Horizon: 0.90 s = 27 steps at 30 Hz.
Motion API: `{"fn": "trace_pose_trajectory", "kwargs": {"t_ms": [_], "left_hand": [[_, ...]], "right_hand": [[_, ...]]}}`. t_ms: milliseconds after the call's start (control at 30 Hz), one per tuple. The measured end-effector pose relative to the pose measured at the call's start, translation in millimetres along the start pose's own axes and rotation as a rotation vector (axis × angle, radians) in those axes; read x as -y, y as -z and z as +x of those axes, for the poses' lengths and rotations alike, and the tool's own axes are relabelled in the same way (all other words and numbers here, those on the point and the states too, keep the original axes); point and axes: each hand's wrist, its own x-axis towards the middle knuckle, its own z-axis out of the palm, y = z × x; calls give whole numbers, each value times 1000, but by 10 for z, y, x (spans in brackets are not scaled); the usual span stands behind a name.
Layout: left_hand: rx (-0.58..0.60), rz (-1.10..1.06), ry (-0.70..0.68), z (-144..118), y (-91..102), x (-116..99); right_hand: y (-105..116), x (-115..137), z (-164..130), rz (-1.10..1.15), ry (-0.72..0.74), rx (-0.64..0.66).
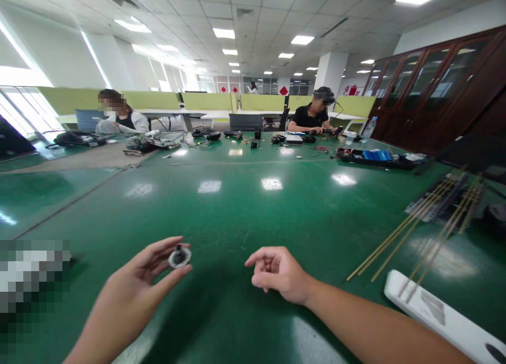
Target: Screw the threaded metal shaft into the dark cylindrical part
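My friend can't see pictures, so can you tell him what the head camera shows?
A person's left hand holds a small round dark part in its fingertips over a green table, with the right hand loosely curled and empty beside it. Thin rods lie to the right; two people sit at the far side.

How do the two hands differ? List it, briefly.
1. The left hand pinches a small round part between thumb and fingertips; the right hand holds nothing that shows.
2. The left hand is open, palm turned up and inward; the right hand is loosely curled, its back up.
3. The left hand reaches in from the lower left, the right from the lower right.
Both are bare and hover over the green table.
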Motion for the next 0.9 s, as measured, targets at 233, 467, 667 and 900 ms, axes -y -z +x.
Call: {"fn": "trace_pose_trajectory", "kwargs": {"t_ms": [233, 467, 667, 900], "left_hand": [[224, 10, -243, 324, -796, -126], [285, 56, -358, 172, -906, 139], [215, 76, -324, 148, -947, 200], [212, 79, -327, 128, -966, 232]], "right_hand": [[-42, 62, -11, -406, 83, -234], [-74, 42, 7, -524, 64, -231], [-100, 61, 19, -638, 76, -209], [-120, 103, 8, -676, 104, -213]]}}
